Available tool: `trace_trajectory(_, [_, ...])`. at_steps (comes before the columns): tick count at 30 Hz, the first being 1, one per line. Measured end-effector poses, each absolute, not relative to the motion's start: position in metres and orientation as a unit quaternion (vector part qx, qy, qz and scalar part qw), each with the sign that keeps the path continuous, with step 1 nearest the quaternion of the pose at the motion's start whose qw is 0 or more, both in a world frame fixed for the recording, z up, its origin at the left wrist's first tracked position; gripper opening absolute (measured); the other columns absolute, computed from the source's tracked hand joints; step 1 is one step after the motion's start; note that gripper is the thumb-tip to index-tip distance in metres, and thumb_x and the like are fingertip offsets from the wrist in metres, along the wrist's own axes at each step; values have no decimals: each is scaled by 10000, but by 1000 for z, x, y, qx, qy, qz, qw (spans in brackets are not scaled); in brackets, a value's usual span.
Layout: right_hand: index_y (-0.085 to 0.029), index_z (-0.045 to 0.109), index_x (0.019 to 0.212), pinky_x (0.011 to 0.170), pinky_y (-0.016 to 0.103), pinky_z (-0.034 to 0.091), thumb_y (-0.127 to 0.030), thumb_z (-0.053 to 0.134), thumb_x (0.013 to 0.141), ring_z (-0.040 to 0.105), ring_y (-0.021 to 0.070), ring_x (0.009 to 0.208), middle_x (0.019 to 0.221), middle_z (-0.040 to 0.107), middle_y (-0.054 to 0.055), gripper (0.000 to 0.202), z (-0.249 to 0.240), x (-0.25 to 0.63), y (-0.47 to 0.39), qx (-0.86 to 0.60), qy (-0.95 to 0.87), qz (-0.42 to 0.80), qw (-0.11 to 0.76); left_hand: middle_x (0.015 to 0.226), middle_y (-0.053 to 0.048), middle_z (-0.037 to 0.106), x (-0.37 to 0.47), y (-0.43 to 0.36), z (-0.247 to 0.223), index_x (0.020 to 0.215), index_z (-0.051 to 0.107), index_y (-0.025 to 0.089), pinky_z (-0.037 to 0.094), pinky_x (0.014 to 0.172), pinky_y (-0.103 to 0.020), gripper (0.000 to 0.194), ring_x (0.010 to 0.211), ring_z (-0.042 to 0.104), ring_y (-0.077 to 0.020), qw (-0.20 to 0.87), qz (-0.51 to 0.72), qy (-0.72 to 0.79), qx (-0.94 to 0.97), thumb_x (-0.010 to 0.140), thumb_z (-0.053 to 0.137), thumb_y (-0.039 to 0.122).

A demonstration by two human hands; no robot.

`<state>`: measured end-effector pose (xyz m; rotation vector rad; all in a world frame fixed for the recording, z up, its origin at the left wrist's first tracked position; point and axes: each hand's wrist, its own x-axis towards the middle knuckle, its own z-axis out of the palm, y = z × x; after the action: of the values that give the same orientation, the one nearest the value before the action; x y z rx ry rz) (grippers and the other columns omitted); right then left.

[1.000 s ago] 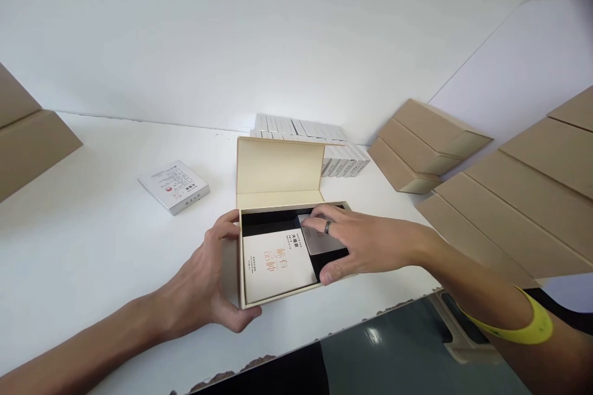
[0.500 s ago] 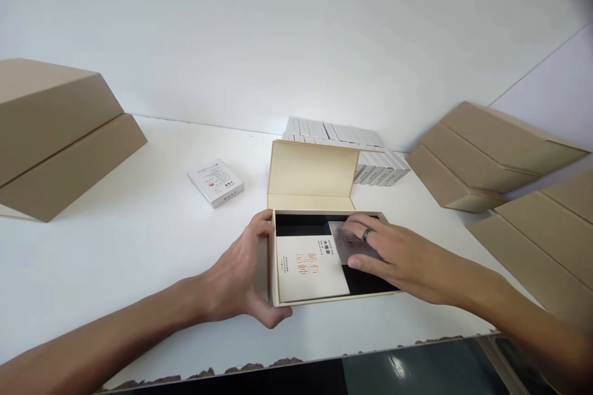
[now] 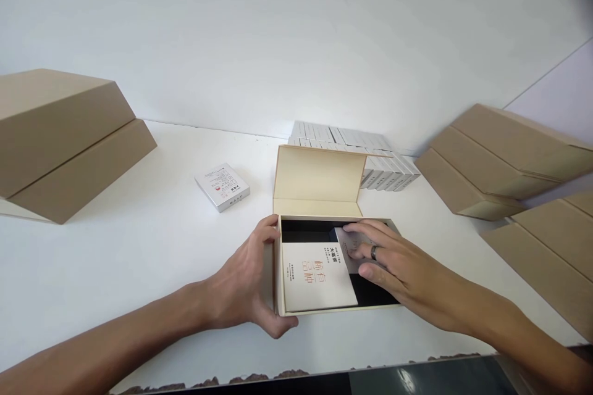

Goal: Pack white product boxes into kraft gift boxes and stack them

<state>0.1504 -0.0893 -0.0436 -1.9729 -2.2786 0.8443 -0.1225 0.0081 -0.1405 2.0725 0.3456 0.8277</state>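
Observation:
An open cream gift box [image 3: 279, 271] lies before me, its hinged lid [image 3: 319, 176] standing up at the back. My left hand [image 3: 241, 278] is closed around the left end, with the thumb at the front corner and the fingers at the back. Inside on the left is a flat white carton [image 3: 319, 290] with orange and black characters. To its right, a second pale carton [image 3: 343, 239] sits in the black interior, partly covered by my right hand [image 3: 407, 271]. That hand, wearing a dark ring, rests over the second carton with its fingers spread.
A small white carton [image 3: 222, 187] lies on the white table [image 3: 162, 247] at left. Rows of similar cartons [image 3: 389, 179] stand behind the lid. Large tan boxes stand at the left [image 3: 69, 136] and right [image 3: 504, 148]. The table's chipped front edge [image 3: 250, 378] is close by.
The whole view has shifted slightly, with everything a little lower and further right. My left hand keeps its grip on the gift box. My right hand stays over the second carton, its fingers slightly moved.

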Motion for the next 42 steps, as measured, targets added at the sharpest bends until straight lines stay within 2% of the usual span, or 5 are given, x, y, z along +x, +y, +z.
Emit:
trace_trajectory(3, [-237,598,881,1135,424,356,-562,358,1014,285,258,1415,1495,368,-1,425,-45,149,-93,-653,-689,313,29,1401,-118,287,-122,8,-140,1234,232,319,459,990,-597,1012,1347,325,-433,428,332,138,830,466,887,251])
trace_trajectory(13, [-353,218,1564,1171,500,321,-615,396,972,217,306,1454,1601,149,19,671,-46,145,-90,-654,-681,327,-42,1441,-125,264,-123,9,-143,1258,221,325,435,1023,-612,1037,1361,312,-426,421,328,141,834,469,890,261])
trace_trajectory(24, [-285,570,1319,1198,481,269,-581,351,1005,162,272,1466,1563,221,34,484,-43,143,-94,-635,-706,312,-34,1455,-143,263,-124,8,-144,1256,230,308,439,1023,-620,1013,1364,330,-429,421,329,139,834,484,886,289])
trace_trajectory(36, [-405,180,1557,1115,493,361,-596,448,971,262,283,1380,1520,247,38,672,-42,145,-94,-642,-704,295,-67,1421,-144,266,-123,10,-148,1212,222,306,461,975,-618,1018,1306,350,-440,410,320,148,841,453,899,348])
trace_trajectory(42, [-294,608,1206,1031,465,419,-586,382,998,420,265,1213,1279,444,62,424,-36,143,-88,-626,-722,286,-70,1429,-150,245,-124,10,-152,1231,214,312,456,986,-612,1021,1343,293,-447,414,317,150,840,468,891,365])
